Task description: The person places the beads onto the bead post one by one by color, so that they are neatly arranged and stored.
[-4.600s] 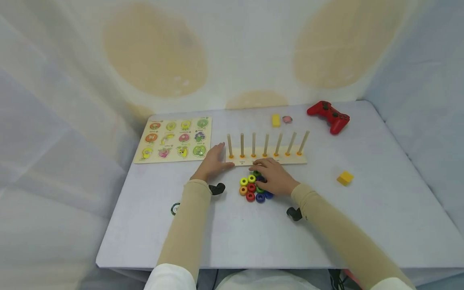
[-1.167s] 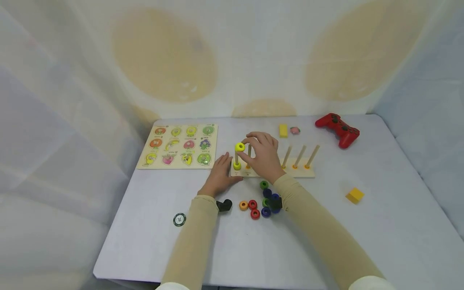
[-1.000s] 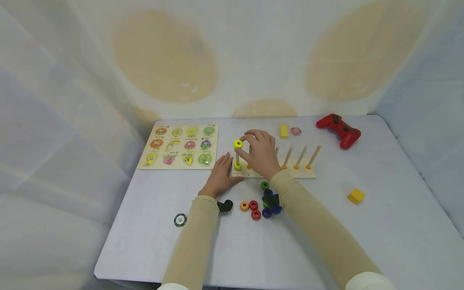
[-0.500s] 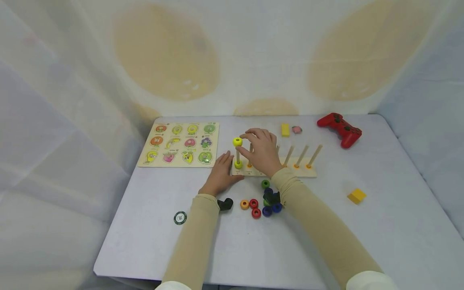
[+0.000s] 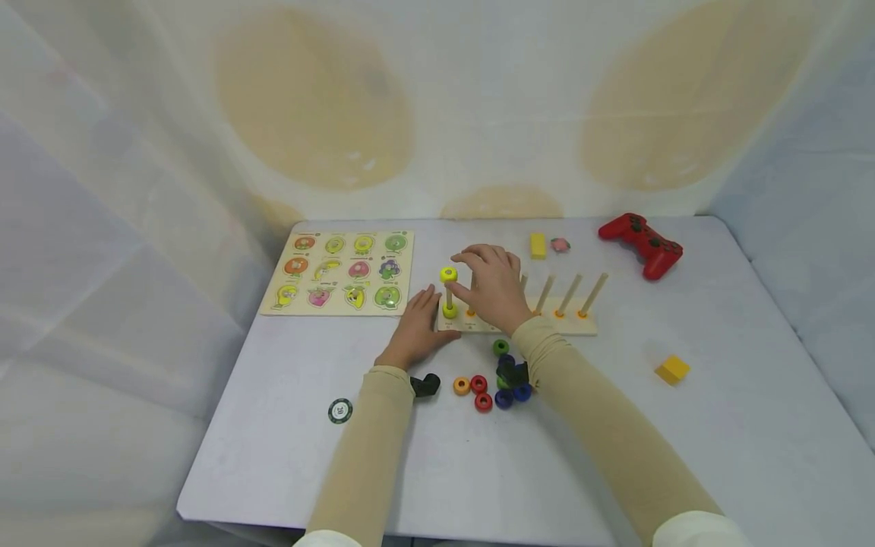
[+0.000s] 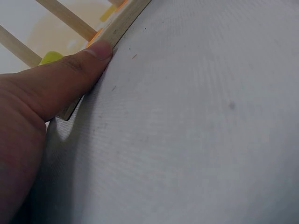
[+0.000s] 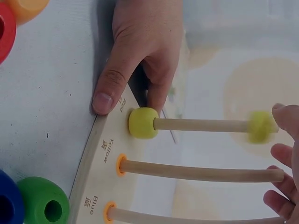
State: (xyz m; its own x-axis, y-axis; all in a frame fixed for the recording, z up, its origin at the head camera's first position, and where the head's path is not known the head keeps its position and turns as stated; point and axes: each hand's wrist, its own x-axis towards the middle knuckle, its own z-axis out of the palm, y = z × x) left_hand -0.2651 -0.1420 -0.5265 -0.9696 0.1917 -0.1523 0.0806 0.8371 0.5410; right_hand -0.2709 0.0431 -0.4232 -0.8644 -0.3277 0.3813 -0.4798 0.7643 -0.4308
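A wooden peg board (image 5: 581,325) with a row of upright pegs stands mid-table. My left hand (image 5: 415,330) holds its left end, the thumb (image 6: 88,58) along the front edge and the fingers by the end. One yellow bead (image 7: 142,123) sits at the foot of the leftmost peg, marked Red. A second yellow bead (image 5: 448,275) is threaded near that peg's top, blurred in the right wrist view. Beside it my right hand (image 5: 494,289) has thumb and index finger parted, the thumb tip right at the bead. This hand hides some middle pegs.
In front of the board lie loose red beads (image 5: 483,402), an orange bead (image 5: 461,386), and blue beads (image 5: 503,399) and green beads (image 5: 500,347). A fruit puzzle board (image 5: 338,273), poker chip (image 5: 339,411), red game controller (image 5: 641,245) and yellow blocks (image 5: 673,370) lie around.
My right hand has carried a second yellow bead from the pile onto the leftmost peg's top. Its fingers have now parted and the bead sits slightly lower. The left hand stays at the board.
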